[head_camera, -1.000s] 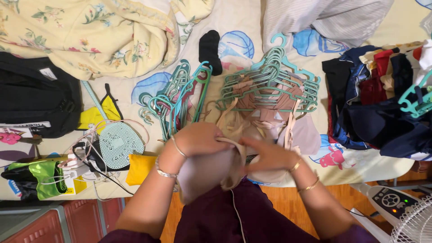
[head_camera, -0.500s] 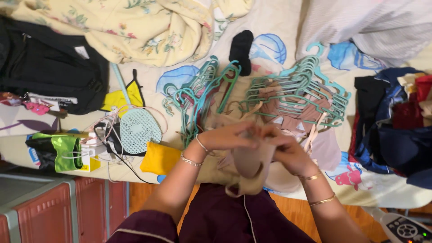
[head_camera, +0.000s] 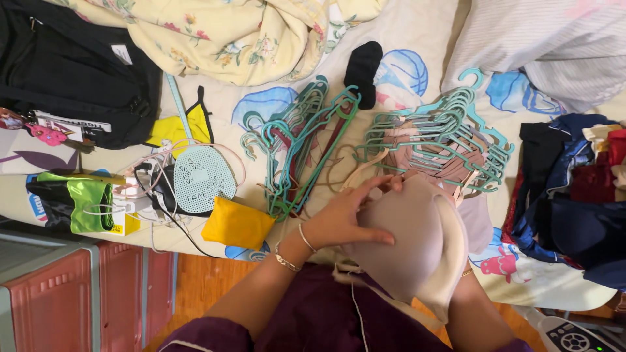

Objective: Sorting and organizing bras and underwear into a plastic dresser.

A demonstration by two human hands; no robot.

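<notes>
Two hanger piles [head_camera: 297,140] [head_camera: 443,133] lie on the bed [head_camera: 417,32], backpack [head_camera: 72,72] far left.

Teal hangers [head_camera: 435,133] w/ more [head_camera: 297,140] beside, black backpack [head_camera: 72,72], yellow pouch [head_camera: 236,223], floral blanket [head_camera: 241,32], dark clothes pile [head_camera: 580,189].

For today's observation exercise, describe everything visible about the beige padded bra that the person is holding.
The beige padded bra looks like soft, smooth moulded fabric, its rounded cups nested into one dome with a paler edge at the right. It is held up over the bed's edge. The left hand lies flat on it; the right hand is hidden beneath.
</notes>
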